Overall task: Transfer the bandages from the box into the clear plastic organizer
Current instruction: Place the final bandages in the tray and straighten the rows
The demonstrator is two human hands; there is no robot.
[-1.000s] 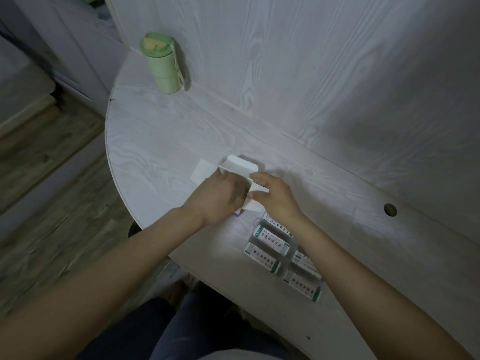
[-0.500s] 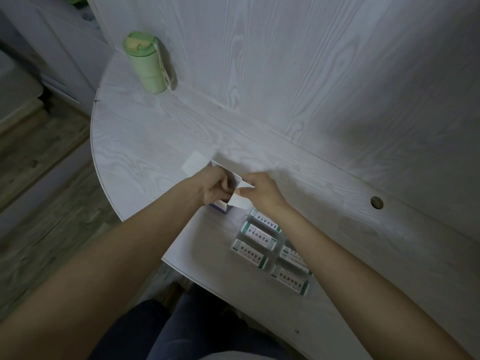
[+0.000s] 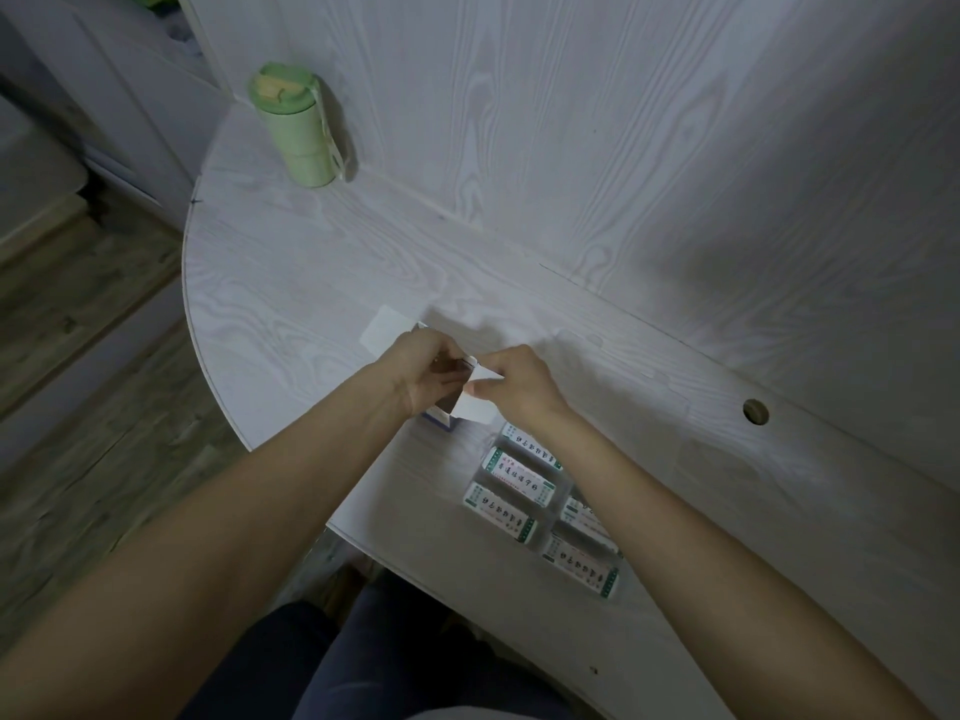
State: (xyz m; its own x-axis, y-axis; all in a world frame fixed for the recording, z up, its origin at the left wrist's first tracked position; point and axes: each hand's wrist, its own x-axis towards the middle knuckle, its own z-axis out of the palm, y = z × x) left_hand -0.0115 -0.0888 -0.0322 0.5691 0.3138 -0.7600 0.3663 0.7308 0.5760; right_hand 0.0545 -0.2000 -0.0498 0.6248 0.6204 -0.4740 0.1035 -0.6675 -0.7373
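Landmark for all positions: the box (image 3: 440, 414), a small white carton with a blue lower edge, standing on the table (image 3: 291, 283) near its front rim.

Hands: the left hand (image 3: 423, 374) is wrapped around the box, fingers closed on its side walls. The right hand (image 3: 519, 387), just right of the box, has thumb and forefinger pinched on the white flap (image 3: 475, 405) at the open mouth; whether any bandage is also in that pinch cannot be told. The inside of the box reads dark and its contents are hidden.

Task items: the clear plastic organizer (image 3: 545, 504) lies right of the box and nearer the person, close beside it. Several of its compartments hold white packets with green ends (image 3: 517, 475) and dark print.

Risks, as judged:
- The flap is thin card; a hard pull could tear or crease it.
- Tipping the light carton with a loose grip could spill its contents towards the front rim and the floor.
- The right forearm passes directly over the organizer; a dropped wrist could shift it or disturb the packets.
- The table's pale wood-grain laminate looks smooth, so the organizer may slide easily.

Other items: a flat white slip (image 3: 387, 324) lies just beyond the box; a pale green cylindrical bottle (image 3: 298, 129) with a strap stands well beyond it, against the wall panel
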